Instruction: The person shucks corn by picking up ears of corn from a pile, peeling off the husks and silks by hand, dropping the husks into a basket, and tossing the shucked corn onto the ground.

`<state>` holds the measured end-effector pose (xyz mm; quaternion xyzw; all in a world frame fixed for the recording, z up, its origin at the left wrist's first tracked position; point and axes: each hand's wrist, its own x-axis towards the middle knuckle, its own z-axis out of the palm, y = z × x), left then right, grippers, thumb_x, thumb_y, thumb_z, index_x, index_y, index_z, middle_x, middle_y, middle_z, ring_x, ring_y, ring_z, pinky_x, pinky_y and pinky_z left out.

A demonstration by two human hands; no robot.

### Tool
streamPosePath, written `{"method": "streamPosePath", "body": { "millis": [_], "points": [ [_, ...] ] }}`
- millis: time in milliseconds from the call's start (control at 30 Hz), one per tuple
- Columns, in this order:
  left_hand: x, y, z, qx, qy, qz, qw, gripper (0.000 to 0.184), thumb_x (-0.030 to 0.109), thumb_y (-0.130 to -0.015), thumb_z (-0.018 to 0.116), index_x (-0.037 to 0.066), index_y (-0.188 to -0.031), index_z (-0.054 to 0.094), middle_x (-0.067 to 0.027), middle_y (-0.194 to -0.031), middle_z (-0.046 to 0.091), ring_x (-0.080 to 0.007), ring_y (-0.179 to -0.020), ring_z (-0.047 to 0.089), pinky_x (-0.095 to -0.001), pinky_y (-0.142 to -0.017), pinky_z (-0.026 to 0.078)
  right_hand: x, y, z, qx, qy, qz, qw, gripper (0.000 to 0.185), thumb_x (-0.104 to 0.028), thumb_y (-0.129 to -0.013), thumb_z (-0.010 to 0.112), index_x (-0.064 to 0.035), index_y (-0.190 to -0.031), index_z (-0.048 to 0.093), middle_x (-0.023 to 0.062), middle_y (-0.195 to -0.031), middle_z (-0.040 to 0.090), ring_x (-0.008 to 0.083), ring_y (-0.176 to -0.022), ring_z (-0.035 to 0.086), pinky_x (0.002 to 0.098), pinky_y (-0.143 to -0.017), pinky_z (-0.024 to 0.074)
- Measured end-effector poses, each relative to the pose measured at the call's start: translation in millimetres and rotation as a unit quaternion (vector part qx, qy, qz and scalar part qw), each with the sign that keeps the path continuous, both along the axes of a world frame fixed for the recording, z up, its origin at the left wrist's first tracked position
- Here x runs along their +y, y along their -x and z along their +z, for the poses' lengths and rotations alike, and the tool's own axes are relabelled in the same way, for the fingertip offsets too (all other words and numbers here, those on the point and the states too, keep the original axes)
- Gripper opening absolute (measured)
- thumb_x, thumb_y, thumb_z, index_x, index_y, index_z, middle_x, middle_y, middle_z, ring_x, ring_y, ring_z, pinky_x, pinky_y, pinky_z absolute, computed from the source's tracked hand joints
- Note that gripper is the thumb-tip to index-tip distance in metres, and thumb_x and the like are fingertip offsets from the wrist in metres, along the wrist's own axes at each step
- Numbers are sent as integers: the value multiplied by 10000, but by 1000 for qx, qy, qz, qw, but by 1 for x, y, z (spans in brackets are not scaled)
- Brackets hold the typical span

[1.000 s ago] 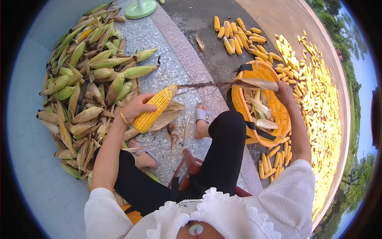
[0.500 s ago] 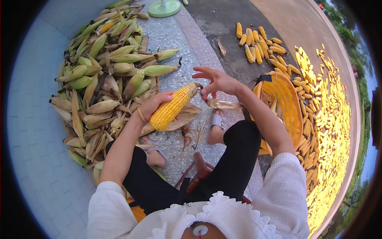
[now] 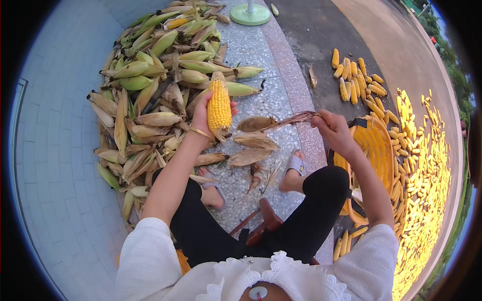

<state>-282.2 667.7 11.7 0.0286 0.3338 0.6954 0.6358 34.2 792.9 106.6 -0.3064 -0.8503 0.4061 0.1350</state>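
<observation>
A bare yellow corn cob (image 3: 219, 103) stands nearly upright in my left hand (image 3: 203, 118), its fingers wrapped round the lower part. My right hand (image 3: 334, 130) pinches the thin brown end of a dry husk with silk (image 3: 296, 118), which stretches left over the speckled floor. The two hands are well apart. Loose dry husks (image 3: 251, 156) lie on the floor between my hands and feet. Left of the cob spreads a large pile of unhusked corn (image 3: 145, 120), green and brown.
An orange basket (image 3: 379, 150) stands beside my right knee, partly behind my forearm. Husked cobs (image 3: 359, 83) lie on the dark ground, and many more (image 3: 422, 175) spread at the right. A green round base (image 3: 250, 15) stands at the top. A tiled wall (image 3: 55, 150) borders the left.
The husk has gone from near the basket, and my right hand now holds another by its silk end. The cob has turned more upright in my left hand. The view has shifted.
</observation>
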Motion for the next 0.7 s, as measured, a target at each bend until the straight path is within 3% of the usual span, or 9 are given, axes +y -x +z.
{"method": "streamPosePath", "body": {
  "millis": [133,200,267,400,467,567,600,667,700],
  "points": [
    [1,21,-29,22,30,17,999,408,379,-860,507,2,-1017,523,-234,-855,612,-341,-766,626,-452,-730,542,35,-99,46,62,7,-184,981,248,-214,-944,514,-5,-821,563,-65,-605,396,32,-560,376,213,-503,324],
    [4,18,-30,68,68,50,994,443,406,-871,474,-6,-1026,517,-234,-841,622,-333,-714,631,-415,-679,545,44,-149,79,69,9,-254,965,246,-224,-948,513,-15,-833,575,-86,-597,389,13,-534,334,189,-473,273],
    [7,17,-31,73,84,32,993,437,396,-869,484,-8,-1034,520,-238,-863,620,-323,-728,630,-400,-665,546,50,-189,109,53,-37,-327,943,252,-239,-946,519,-20,-839,584,-79,-575,378,-2,-520,315,183,-455,239],
    [13,10,-32,86,110,-11,990,451,393,-879,483,-10,-1074,538,-220,-875,633,-312,-718,634,-394,-675,544,64,-258,135,-28,-175,-366,914,286,-286,-927,547,-13,-869,610,-58,-559,420,16,-515,328,182,-464,277],
    [15,9,-37,113,88,-44,989,432,374,-888,479,-8,-1081,537,-225,-883,633,-321,-733,635,-405,-683,542,66,-273,136,-29,-228,-378,897,272,-270,-946,515,-21,-876,597,-63,-524,400,13,-427,328,190,-406,248],
    [19,3,-40,110,92,-49,988,419,362,-894,480,-7,-1085,535,-237,-887,629,-328,-763,633,-418,-701,538,86,-305,113,-101,-99,-395,908,273,-253,-917,537,6,-949,618,8,-590,537,71,-432,466,236,-431,399],
    [19,3,-41,111,93,-51,988,419,362,-894,480,-7,-1085,535,-237,-887,629,-328,-763,633,-418,-701,538,87,-297,98,-144,-55,-419,895,334,-251,-866,598,15,-1067,578,41,-571,551,107,-441,517,251,-448,438],
    [21,2,-44,92,62,-85,990,390,332,-900,508,-1,-1102,533,-206,-966,624,-321,-842,624,-429,-765,521,80,-281,69,-343,-73,-357,866,537,-243,-795,655,20,-1223,466,128,-738,621,203,-613,625,322,-561,502],
    [23,-1,-47,94,61,-84,990,390,332,-900,508,-1,-1102,533,-206,-966,624,-321,-842,624,-429,-765,521,89,-277,31,-386,-196,-316,844,626,-241,-769,670,14,-1274,402,174,-858,613,257,-737,626,360,-645,504]
  ]
}}
